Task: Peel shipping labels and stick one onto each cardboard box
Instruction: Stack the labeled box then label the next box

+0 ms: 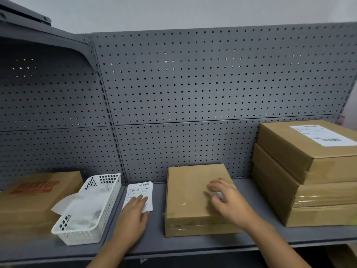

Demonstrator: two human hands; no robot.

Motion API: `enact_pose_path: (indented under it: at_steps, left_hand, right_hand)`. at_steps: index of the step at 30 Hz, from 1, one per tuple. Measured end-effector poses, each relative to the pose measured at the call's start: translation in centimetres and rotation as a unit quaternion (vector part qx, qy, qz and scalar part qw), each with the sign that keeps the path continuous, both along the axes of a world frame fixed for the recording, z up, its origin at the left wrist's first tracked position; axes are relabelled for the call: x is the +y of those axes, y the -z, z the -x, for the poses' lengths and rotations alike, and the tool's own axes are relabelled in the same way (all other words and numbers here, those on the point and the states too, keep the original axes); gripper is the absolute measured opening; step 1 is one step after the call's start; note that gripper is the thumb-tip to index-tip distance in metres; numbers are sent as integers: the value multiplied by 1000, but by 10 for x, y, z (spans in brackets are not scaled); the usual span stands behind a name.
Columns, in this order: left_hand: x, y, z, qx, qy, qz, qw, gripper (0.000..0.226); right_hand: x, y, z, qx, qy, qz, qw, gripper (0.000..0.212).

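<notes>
A person's left hand lay flat, fingers spread, on the label stack beside 1 unlabelled box mid-shelf, the right hand splayed atop it; peeling a label apparently came next.

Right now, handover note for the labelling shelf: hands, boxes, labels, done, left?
Left hand: flat on the label stack, nothing peeled yet.
Right hand: resting on top of the middle box, holding nothing that I can see.
Middle box: on the shelf, top bare, no label.
Stack at right: top box carries a label; lower tops hidden.
White basket: holds white sheets, possibly spent backing.
Printed box at far left: no label visible.
Left: peel one, stick it on the middle box.
</notes>
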State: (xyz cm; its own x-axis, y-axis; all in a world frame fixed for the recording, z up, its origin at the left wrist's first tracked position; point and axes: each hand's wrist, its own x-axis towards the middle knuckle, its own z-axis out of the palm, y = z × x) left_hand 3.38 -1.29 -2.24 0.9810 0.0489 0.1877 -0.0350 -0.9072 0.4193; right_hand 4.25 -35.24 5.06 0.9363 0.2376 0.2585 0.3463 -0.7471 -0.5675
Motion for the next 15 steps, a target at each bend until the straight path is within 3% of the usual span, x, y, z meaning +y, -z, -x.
enact_pose_path:
  at_steps: [7, 11, 15]
  left_hand:
    - [20, 8, -5, -1, 32, -49, 998, 50]
    - [27, 18, -8, -29, 35, -72, 996, 28]
    - [32, 25, -13, -69, 34, -97, 992, 21]
  right_hand:
    - [20, 10, 2, -15, -11, 90, 996, 39]
    - [21, 17, 3, -25, -5, 80, 996, 34]
    - [21, 24, 6, -38, -6, 53, 998, 34]
